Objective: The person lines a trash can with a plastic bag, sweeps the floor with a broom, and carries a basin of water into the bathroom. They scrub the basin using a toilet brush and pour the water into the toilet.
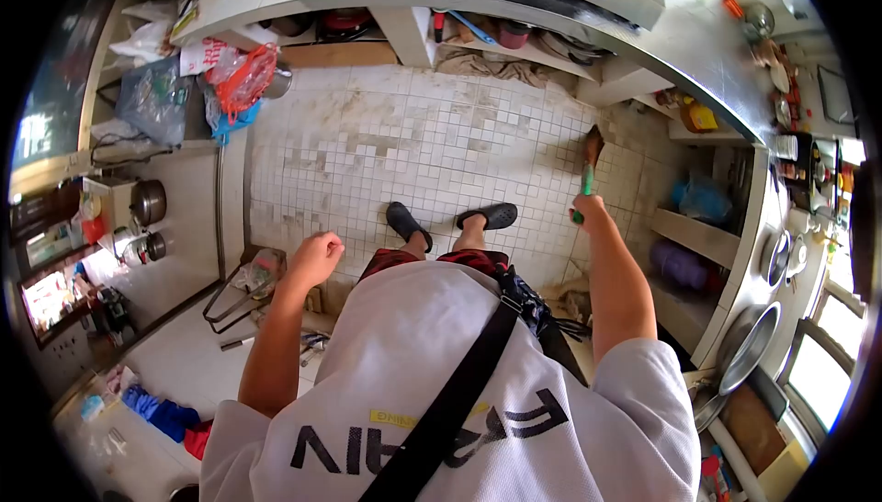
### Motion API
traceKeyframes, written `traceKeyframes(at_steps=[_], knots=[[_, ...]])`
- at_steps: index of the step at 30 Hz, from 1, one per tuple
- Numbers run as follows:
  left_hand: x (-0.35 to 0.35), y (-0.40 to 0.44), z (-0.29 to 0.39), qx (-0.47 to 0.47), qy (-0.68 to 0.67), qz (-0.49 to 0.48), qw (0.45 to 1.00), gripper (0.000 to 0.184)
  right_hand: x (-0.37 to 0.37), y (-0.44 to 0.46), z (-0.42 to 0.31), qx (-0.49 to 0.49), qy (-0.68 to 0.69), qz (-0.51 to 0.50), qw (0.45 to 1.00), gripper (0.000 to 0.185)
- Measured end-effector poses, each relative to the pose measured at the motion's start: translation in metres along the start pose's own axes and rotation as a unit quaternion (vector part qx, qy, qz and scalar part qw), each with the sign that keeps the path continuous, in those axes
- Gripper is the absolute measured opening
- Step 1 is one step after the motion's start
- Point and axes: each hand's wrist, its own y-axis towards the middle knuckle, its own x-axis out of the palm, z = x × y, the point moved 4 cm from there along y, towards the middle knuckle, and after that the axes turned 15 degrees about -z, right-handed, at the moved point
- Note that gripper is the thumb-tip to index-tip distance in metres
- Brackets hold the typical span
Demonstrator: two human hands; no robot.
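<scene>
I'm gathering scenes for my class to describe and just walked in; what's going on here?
A person in a pale T-shirt and dark clogs stands on a tiled kitchen floor. Their right hand grips a short green-handled brush, its brown head pointing away from the body; whether it touches the tiles is hard to tell. The left hand is loosely curled, with nothing visible in it.
</scene>
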Motion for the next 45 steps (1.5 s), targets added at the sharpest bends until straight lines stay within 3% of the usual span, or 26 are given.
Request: traceKeyframes(at_steps=[1,4,5,7,8,10,12,13,15,17,18,21,25,27,29,31,35,38,40,41,42,45], knots=[[-0.002,-0.008,-0.006,-0.001,-0.003,0.007,1.000,0.017,0.024,-0.003,0.003,0.004,0.021,-0.004,1.000,0.026],[-0.011,-0.028,-0.033,-0.006,-0.018,0.034,0.999,0.016,0.111,-0.011,0.031,-0.045,-0.113,-0.105,0.987,0.029],[-0.011,-0.032,-0.044,-0.004,-0.026,0.040,0.999,0.016,0.141,0.045,0.066,-0.080,-0.190,-0.219,0.954,0.025],[-0.011,-0.032,-0.067,0.006,-0.034,0.054,0.998,0.016,0.198,-0.012,0.081,-0.039,-0.222,-0.189,0.956,0.016],[-0.009,-0.032,-0.078,0.011,-0.038,0.063,0.997,0.016,0.233,0.025,0.109,-0.153,-0.450,-0.216,0.853,0.015],[-0.006,-0.035,-0.095,0.025,-0.055,0.081,0.995,0.015,0.294,0.013,0.136,-0.263,-0.721,-0.212,0.604,0.014],[-0.006,-0.038,-0.105,0.044,-0.078,0.103,0.991,0.014,0.348,-0.090,0.124,-0.197,-0.668,-0.240,0.677,0.016],[-0.004,-0.042,-0.109,0.037,-0.093,0.110,0.989,0.013,0.360,-0.107,0.129,-0.111,-0.516,-0.274,0.804,0.018],[-0.003,-0.050,-0.119,0.025,-0.122,0.124,0.985,0.013,0.389,-0.117,0.135,-0.166,-0.577,-0.361,0.714,0.022],[-0.001,-0.060,-0.134,0.014,-0.128,0.118,0.985,0.013,0.404,-0.147,0.127,-0.097,-0.488,-0.396,0.772,0.031],[0.000,-0.065,-0.143,0.008,-0.130,0.116,0.985,0.014,0.406,-0.156,0.122,-0.054,-0.412,-0.419,0.807,0.051],[0.021,-0.077,-0.185,-0.008,-0.155,0.124,0.980,0.017,0.406,-0.188,0.092,-0.021,-0.360,-0.428,0.829,0.067],[0.036,-0.100,-0.209,-0.055,-0.215,0.163,0.961,0.015,0.409,-0.196,0.044,-0.077,-0.392,-0.375,0.836,0.065],[0.044,-0.111,-0.216,-0.075,-0.229,0.173,0.955,0.014,0.415,-0.166,0.018,-0.173,-0.402,-0.292,0.850,0.042],[0.053,-0.122,-0.216,-0.091,-0.265,0.189,0.941,0.014,0.430,-0.151,-0.017,-0.174,-0.485,-0.264,0.816,0.042],[0.061,-0.134,-0.213,-0.120,-0.295,0.195,0.928,0.014,0.447,-0.119,-0.043,-0.188,-0.493,-0.249,0.812,0.027],[0.073,-0.159,-0.204,-0.174,-0.322,0.230,0.902,0.014,0.497,-0.093,-0.031,-0.104,-0.483,-0.202,0.845,0.021],[0.086,-0.168,-0.194,-0.209,-0.349,0.261,0.876,0.014,0.523,-0.050,0.057,-0.054,-0.546,-0.342,0.763,0.009],[0.083,-0.165,-0.189,-0.224,-0.367,0.268,0.862,0.013,0.540,-0.104,0.114,-0.102,-0.685,-0.341,0.635,0.010],[0.080,-0.162,-0.184,-0.230,-0.378,0.267,0.856,0.013,0.546,-0.123,0.130,-0.092,-0.711,-0.358,0.599,0.010],[0.077,-0.159,-0.178,-0.235,-0.389,0.266,0.850,0.013,0.551,-0.139,0.143,-0.071,-0.718,-0.374,0.583,0.011],[0.064,-0.152,-0.164,-0.227,-0.390,0.286,0.845,0.014,0.564,-0.182,0.150,0.045,-0.666,-0.390,0.635,0.014]])
